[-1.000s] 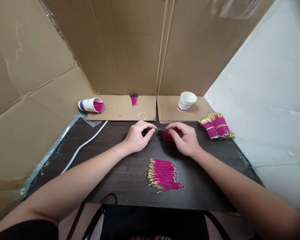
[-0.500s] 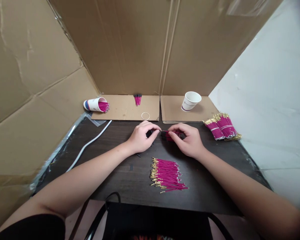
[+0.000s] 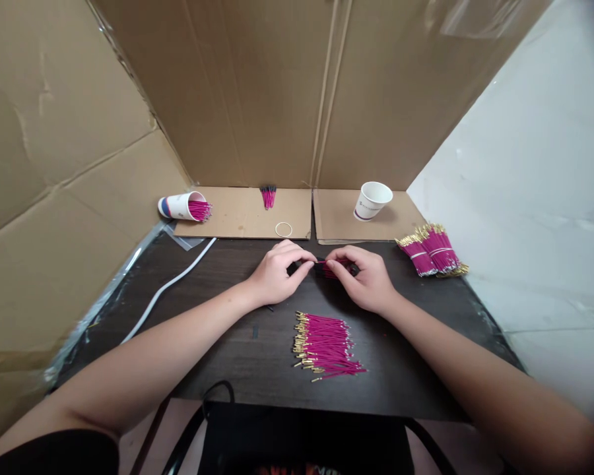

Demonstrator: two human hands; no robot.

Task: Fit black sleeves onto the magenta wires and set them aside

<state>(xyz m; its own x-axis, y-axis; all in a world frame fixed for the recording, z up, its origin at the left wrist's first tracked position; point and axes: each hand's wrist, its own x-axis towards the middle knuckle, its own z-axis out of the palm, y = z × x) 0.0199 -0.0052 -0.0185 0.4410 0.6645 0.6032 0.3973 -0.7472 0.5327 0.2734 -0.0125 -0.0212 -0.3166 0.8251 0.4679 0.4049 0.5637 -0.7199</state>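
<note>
My left hand (image 3: 276,274) and my right hand (image 3: 363,277) meet over the middle of the dark table (image 3: 218,356). Both are closed in a pinch. The right hand pinches a thin magenta wire (image 3: 332,264) above a small heap of magenta wires with black ends (image 3: 329,271). The left hand's fingertips pinch a small black piece at that wire's left end; I cannot make out what it is. A loose pile of magenta wires with gold tips (image 3: 323,346) lies nearer me, just below the hands.
Banded bundles of gold-tipped magenta wires (image 3: 431,249) lie at the right. An upright paper cup (image 3: 372,200), a tipped cup holding wires (image 3: 182,206), a small wire bundle (image 3: 268,196) and a rubber band (image 3: 283,229) sit on cardboard at the back. A white cable (image 3: 164,291) runs left. Cardboard walls enclose the table.
The hands have drawn closer together around the wire, the right fingertips sliding left toward the left hand. The view has shifted slightly.
</note>
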